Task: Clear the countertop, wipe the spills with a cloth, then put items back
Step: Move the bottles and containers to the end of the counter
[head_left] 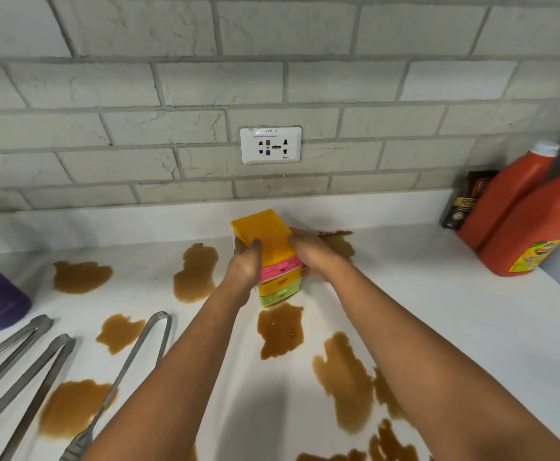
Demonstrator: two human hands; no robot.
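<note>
Stack of coloured containers (pixel 273 257) gripped from both sides: left hand (pixel 243 262) w/ thumb curled over yellow lid, right hand (pixel 310 252) wrapped opposite; brown spills (pixel 280 331) on tabletop (pixel 438 294) beside stack.

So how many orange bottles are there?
2, both at the far right by the wall: one bottle behind, the other bottle in front, overlapping it. More may be hidden out of frame.

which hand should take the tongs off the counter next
Left. The left hand is nearer the tongs, which lie at the left edge. The right hand would have to cross over. Both now grip the stack of boxes.
</note>
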